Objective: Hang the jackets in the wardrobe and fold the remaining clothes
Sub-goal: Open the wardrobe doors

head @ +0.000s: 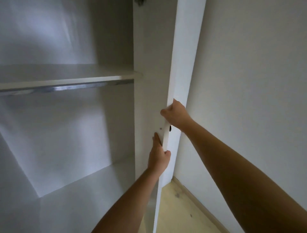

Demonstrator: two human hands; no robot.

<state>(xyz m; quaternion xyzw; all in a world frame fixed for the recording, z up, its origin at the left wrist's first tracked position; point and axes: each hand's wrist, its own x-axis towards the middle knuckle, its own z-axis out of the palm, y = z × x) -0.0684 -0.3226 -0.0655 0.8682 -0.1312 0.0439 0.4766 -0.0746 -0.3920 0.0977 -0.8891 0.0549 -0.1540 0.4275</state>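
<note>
Wardrobe [66, 133]: white, standing open, filling the left and centre of the head view. Interior is pale and partly in shadow.

Shelf [66, 78]: white board running across the upper part of the interior, level, meeting the right side panel [149, 49].

Rail [66, 88]: bright metal bar fixed just beneath the shelf's front edge, running the same way.

Door [181, 58]: white, swung out and seen nearly edge-on, upright, just right of the side panel. A small dark knob [170, 128] shows on its outer face, between the two hands. A dark fitting [139, 2] sits at the top of the side panel; detail is too blurred to identify.

Left hand [158, 159]: lower on the door's edge. Its fingers [156, 138] lie up the inner face and the thumb hooks over the near edge, so the hand grips the door.

Right hand [175, 114]: higher on the same edge, above the knob. Its fingers are curled round the edge from the outer side, tips showing on the inner face, holding the door firmly.

Both forearms are bare and reach up from the bottom of the view.

Wall [249, 83]: plain and pale, right of the door. Floor [179, 207]: light wood, visible beside the door's foot, edged by a pale skirting board [199, 202] along the wall.
</note>
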